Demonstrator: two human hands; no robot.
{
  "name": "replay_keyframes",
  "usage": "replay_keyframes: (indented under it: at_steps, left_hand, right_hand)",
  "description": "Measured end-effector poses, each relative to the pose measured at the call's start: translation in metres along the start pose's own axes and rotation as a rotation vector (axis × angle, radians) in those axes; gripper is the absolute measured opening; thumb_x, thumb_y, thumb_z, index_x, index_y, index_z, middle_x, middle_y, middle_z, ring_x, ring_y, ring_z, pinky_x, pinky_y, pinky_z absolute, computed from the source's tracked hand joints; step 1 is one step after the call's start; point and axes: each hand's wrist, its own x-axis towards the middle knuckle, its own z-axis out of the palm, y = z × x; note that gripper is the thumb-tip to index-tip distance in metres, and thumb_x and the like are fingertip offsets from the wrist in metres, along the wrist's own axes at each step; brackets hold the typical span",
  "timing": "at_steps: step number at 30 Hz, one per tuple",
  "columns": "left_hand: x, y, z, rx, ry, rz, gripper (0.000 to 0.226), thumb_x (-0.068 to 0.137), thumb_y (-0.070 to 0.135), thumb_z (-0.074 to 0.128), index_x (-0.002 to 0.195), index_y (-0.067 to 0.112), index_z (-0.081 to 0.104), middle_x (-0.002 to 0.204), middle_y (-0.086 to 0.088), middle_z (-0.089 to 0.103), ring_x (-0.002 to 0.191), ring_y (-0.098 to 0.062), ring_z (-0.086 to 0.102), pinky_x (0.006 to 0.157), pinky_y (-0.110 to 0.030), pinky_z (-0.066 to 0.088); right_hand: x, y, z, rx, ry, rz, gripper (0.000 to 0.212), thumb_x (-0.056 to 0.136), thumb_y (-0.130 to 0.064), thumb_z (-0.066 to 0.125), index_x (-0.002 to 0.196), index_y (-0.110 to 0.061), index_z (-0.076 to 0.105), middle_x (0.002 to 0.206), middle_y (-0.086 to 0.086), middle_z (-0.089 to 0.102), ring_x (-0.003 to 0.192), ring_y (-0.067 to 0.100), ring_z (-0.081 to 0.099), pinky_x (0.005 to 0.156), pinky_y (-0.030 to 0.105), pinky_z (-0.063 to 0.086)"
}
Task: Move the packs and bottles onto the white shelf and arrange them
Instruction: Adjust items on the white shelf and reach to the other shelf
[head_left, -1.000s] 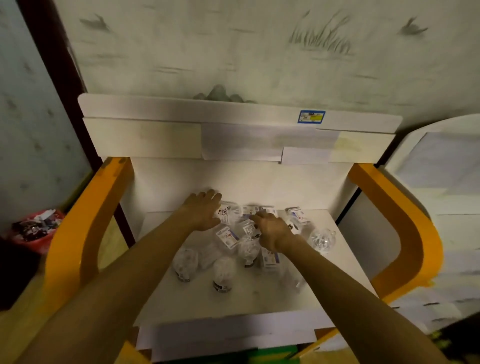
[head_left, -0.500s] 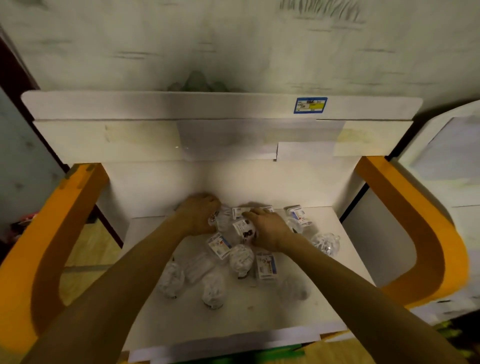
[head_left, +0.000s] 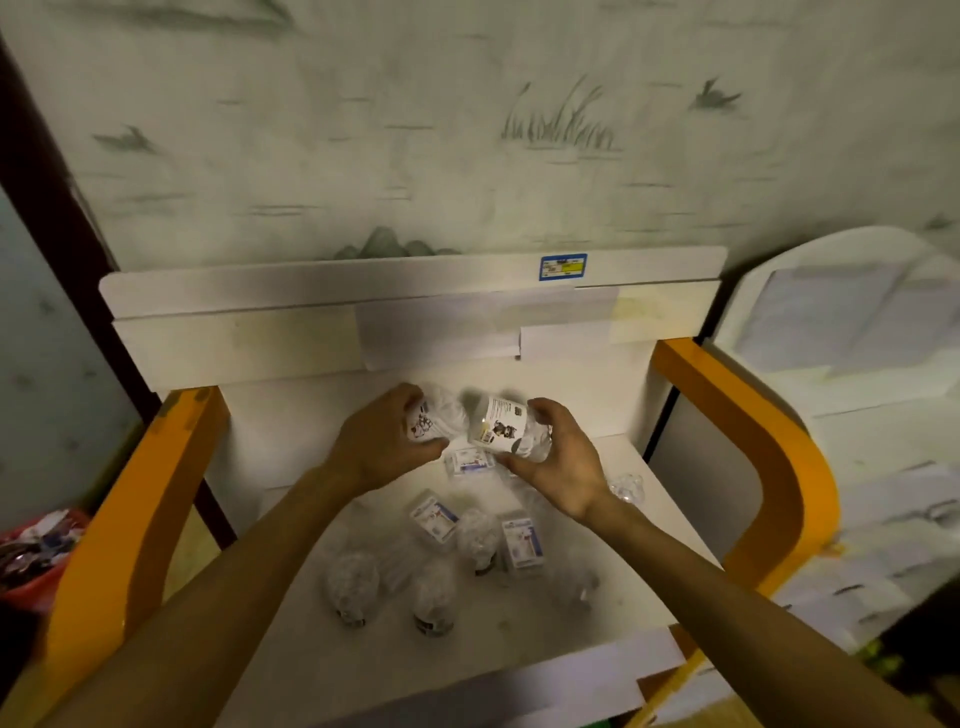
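Clear plastic throughout: small bottles and small labelled packs lie scattered on the lower white shelf (head_left: 613, 618), between two orange side rails (head_left: 748, 441)

Left hand (head_left: 382, 447) is curled round a clear pack with a printed label (head_left: 431, 423), thumb under, fingers over the top. It is lifted off the shelf, just in front of the back panel.

Right hand (head_left: 558, 467) holds a clear bottle with a white label (head_left: 506, 428) tilted on its side, fingers closed over the upper end, thumb beneath. The bottle's body juts out to the left of the palm, almost touching the pack in the other hand (contact itself cannot be made out, some blur).

Below the hands: one flat pack (head_left: 467, 462) directly under them, two more packs (head_left: 434, 517) nearer the front, several round clear bottles (head_left: 353, 582) toward the front edge, one apart at the right (head_left: 626, 488)

Handling, as a judgement: these look light and thin-walled, likely to dent under a hard squeeze, and smooth enough to slip. Best taken across the body at the label, where paper gives some friction, not by the ends. Round ones on their sides would probably roll; stand them on the base.

Upper ledge of the shelf (head_left: 234, 343) appears bare, with a blue tag (head_left: 562, 267) on the top strip
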Motion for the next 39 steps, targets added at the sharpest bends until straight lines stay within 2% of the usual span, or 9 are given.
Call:
replay_keyframes:
  at_steps: [4, 8, 13, 18, 23, 26, 31, 36, 39]
  left_hand:
    - [-0.010, 0.036, 0.009, -0.231, 0.118, 0.011, 0.061, 0.069, 0.053, 0.083, 0.119, 0.034, 0.053, 0.111, 0.016, 0.060, 0.092, -0.007, 0.062, 0.077, -0.031, 0.053]
    - [-0.019, 0.078, 0.027, -0.403, 0.144, 0.060, 0.060, 0.064, 0.065, 0.077, 0.114, 0.041, 0.054, 0.112, 0.020, 0.061, 0.096, -0.002, 0.063, 0.076, -0.034, 0.057]
    - [-0.020, 0.146, 0.041, -0.427, 0.144, 0.193, 0.065, 0.066, 0.061, 0.081, 0.119, 0.036, 0.056, 0.115, 0.020, 0.058, 0.102, 0.000, 0.059, 0.081, -0.034, 0.056]
    - [-0.015, 0.235, 0.063, -0.431, 0.122, 0.277, 0.076, 0.061, 0.058, 0.088, 0.125, 0.037, 0.053, 0.115, 0.020, 0.060, 0.100, 0.000, 0.060, 0.078, -0.033, 0.059]
    - [-0.015, 0.345, 0.103, -0.382, 0.068, 0.354, 0.074, 0.055, 0.067, 0.085, 0.113, 0.037, 0.049, 0.110, 0.016, 0.064, 0.096, -0.006, 0.064, 0.074, -0.033, 0.058]
    - [-0.017, 0.406, 0.131, -0.299, 0.054, 0.487, 0.074, 0.058, 0.061, 0.087, 0.116, 0.030, 0.054, 0.115, 0.012, 0.059, 0.097, -0.007, 0.061, 0.073, -0.016, 0.050]
    - [-0.023, 0.503, 0.202, -0.162, -0.050, 0.627, 0.076, 0.063, 0.065, 0.081, 0.123, 0.028, 0.055, 0.121, 0.012, 0.047, 0.100, -0.011, 0.059, 0.081, -0.034, 0.054]
    - [-0.039, 0.559, 0.271, 0.049, -0.161, 0.675, 0.079, 0.065, 0.070, 0.074, 0.130, 0.031, 0.051, 0.128, 0.014, 0.044, 0.114, -0.011, 0.053, 0.082, -0.032, 0.051]
    - [-0.037, 0.579, 0.297, 0.141, -0.227, 0.676, 0.079, 0.068, 0.067, 0.075, 0.133, 0.030, 0.049, 0.132, 0.010, 0.044, 0.117, -0.012, 0.050, 0.084, -0.031, 0.050]
  right_hand:
    - [-0.030, -0.004, -0.017, 0.122, 0.164, 0.030, 0.081, 0.070, -0.046, 0.085, 0.137, -0.027, 0.043, 0.130, -0.011, 0.053, 0.115, 0.004, 0.053, 0.094, 0.035, 0.053]
    - [-0.063, 0.001, -0.051, 0.128, 0.305, 0.032, 0.078, 0.073, -0.049, 0.082, 0.137, -0.031, 0.042, 0.130, -0.014, 0.048, 0.114, 0.002, 0.053, 0.091, 0.038, 0.056]
    - [-0.098, 0.014, -0.118, 0.014, 0.439, 0.000, 0.080, 0.076, -0.054, 0.079, 0.141, -0.028, 0.040, 0.137, -0.009, 0.049, 0.119, 0.007, 0.053, 0.093, 0.035, 0.055]
    - [-0.131, 0.042, -0.198, -0.016, 0.565, 0.027, 0.081, 0.075, -0.057, 0.078, 0.140, -0.033, 0.037, 0.135, -0.014, 0.047, 0.116, 0.004, 0.054, 0.089, 0.036, 0.057]
    - [-0.174, 0.095, -0.289, -0.035, 0.692, 0.093, 0.079, 0.075, -0.053, 0.080, 0.138, -0.028, 0.040, 0.131, -0.010, 0.052, 0.108, 0.003, 0.056, 0.085, 0.033, 0.058]
    - [-0.198, 0.126, -0.335, -0.056, 0.712, 0.100, 0.078, 0.075, -0.059, 0.077, 0.137, -0.028, 0.043, 0.131, -0.011, 0.052, 0.110, 0.005, 0.055, 0.089, 0.033, 0.055]
    - [-0.253, 0.200, -0.403, -0.055, 0.682, 0.227, 0.082, 0.074, -0.070, 0.072, 0.140, -0.033, 0.039, 0.136, -0.013, 0.049, 0.116, 0.008, 0.054, 0.096, 0.038, 0.053]
    - [-0.293, 0.252, -0.453, -0.130, 0.621, 0.333, 0.086, 0.073, -0.070, 0.073, 0.143, -0.034, 0.038, 0.142, -0.013, 0.045, 0.120, 0.010, 0.053, 0.095, 0.032, 0.051]
    - [-0.303, 0.281, -0.480, -0.217, 0.549, 0.342, 0.083, 0.077, -0.067, 0.070, 0.144, -0.033, 0.036, 0.144, -0.012, 0.041, 0.121, 0.011, 0.052, 0.091, 0.037, 0.054]
